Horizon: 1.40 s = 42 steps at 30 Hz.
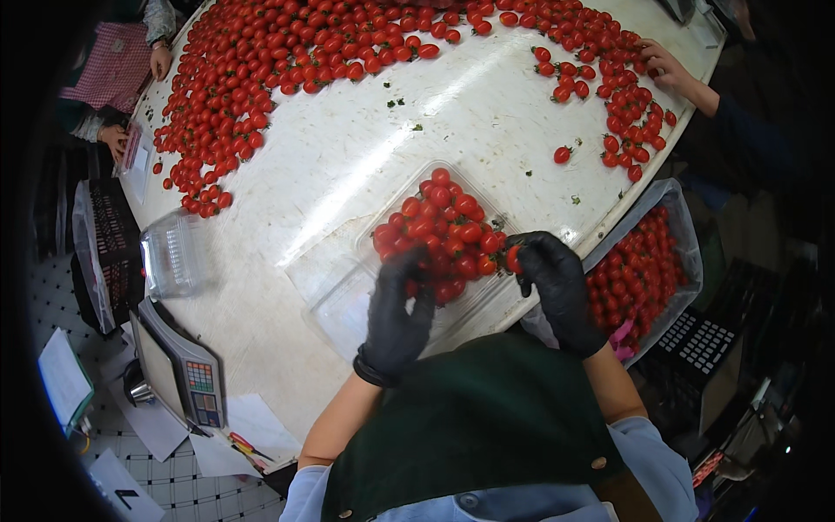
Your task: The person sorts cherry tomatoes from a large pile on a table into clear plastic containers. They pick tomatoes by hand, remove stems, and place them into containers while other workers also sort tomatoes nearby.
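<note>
A transparent plastic punnet [376, 228] in front of me is heaped with red cherry tomatoes [452, 230]. My left hand [398, 309], in a black glove, rests at the heap's near left side, thumb and fingers apart; its slightly blurred fingertips touch the tomatoes. On the punnet's right, my black-gloved right hand [557, 283] pinches a single cherry tomato [513, 258] between thumb and fingers, just beside the heap. The punnet's transparent lid [341, 309] lies partly under my left hand.
Loose tomatoes [261, 52] cover the table's far side. An empty punnet [172, 257] and a scale [196, 374] are at the left. A lined crate of tomatoes [639, 270] stands by the right edge. Other people's hands [665, 65] [113, 139] are at the table's edges.
</note>
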Each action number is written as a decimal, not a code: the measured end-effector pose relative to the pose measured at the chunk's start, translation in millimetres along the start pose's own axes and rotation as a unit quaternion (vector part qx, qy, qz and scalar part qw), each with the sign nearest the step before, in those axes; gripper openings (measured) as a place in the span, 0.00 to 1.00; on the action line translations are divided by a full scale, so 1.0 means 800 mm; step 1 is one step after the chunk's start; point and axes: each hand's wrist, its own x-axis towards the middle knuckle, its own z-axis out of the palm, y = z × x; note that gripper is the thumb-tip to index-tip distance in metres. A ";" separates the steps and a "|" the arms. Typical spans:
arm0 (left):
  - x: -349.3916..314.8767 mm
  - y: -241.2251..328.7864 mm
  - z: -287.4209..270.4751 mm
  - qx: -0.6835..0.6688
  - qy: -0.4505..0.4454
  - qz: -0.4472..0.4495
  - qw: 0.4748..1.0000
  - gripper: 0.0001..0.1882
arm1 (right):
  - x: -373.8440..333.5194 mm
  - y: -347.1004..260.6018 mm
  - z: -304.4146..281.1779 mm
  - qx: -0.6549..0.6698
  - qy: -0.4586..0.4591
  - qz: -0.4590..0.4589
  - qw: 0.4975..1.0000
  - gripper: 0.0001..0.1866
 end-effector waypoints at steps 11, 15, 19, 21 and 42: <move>0.062 0.016 -0.007 0.108 -0.006 0.076 0.991 0.26 | -0.022 -0.017 -0.079 0.015 0.063 -0.064 0.996 0.13; 0.060 -0.024 -0.031 0.265 0.070 0.080 0.958 0.26 | -0.066 -0.048 -0.184 -0.452 0.070 -0.010 0.889 0.17; 0.064 -0.062 -0.031 0.268 0.061 0.030 0.961 0.21 | -0.071 -0.059 -0.212 -0.664 0.033 -0.080 0.743 0.24; 0.072 -0.065 -0.022 0.226 0.011 -0.024 0.974 0.19 | -0.016 -0.061 -0.169 -0.638 0.033 -0.207 0.741 0.25; 0.320 -0.090 -0.003 0.190 0.059 -0.040 0.979 0.32 | 0.326 -0.079 -0.046 -0.624 0.160 -0.266 0.718 0.41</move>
